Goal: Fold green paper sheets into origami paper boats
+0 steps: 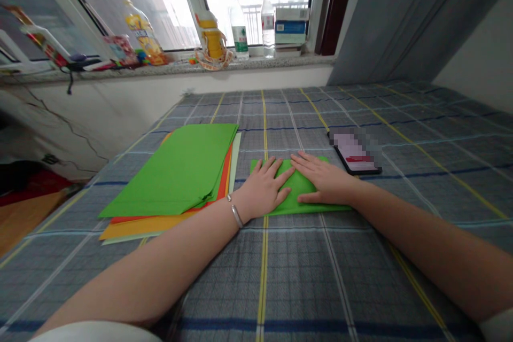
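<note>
A green sheet of paper [298,188], which looks folded, lies flat on the plaid cloth in front of me. My left hand [266,187] rests on its left part with the fingers spread, a silver bracelet around the wrist. On the paper's right part lies my right hand [320,175], palm down and fingers stretched out. The fingertips of both hands come close together near the middle of the sheet. To the left sits a stack of coloured paper [176,168], green on top, with red, orange and pale green edges showing beneath.
A phone [355,152] lies beyond my right forearm, its screen lit and partly blurred. Along the windowsill [256,64] stand water bottles [239,26], a yellow cup [212,37], a juice bottle [144,32] and a box [290,26]. A grey curtain [385,21] hangs at right.
</note>
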Tool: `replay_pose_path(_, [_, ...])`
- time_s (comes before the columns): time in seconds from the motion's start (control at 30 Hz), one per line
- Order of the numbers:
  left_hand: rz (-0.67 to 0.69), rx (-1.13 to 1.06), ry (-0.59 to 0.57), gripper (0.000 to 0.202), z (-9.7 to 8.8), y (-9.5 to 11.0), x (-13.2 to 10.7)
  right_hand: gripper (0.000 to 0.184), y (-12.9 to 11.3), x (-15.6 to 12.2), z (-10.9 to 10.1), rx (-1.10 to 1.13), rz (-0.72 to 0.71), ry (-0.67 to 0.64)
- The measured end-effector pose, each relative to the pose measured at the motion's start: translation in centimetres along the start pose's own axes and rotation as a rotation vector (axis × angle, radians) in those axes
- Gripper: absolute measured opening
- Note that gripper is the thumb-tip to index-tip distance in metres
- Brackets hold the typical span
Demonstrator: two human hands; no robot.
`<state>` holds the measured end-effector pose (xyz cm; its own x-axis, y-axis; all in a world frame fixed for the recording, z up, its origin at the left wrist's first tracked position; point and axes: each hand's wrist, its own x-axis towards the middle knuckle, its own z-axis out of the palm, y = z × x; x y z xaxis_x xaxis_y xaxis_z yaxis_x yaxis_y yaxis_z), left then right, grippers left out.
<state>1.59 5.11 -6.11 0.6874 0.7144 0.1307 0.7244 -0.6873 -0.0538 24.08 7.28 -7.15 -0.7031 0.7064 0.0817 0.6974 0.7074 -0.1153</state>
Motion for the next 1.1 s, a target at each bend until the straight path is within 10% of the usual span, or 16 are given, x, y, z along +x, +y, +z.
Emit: replay_pose_path(1.1, [0.128,-0.136,-0.071,0.107,-0.2,-0.6,0.4,0.118,-0.6,-0.2,-0.5,0.116,-0.030,-0.057])
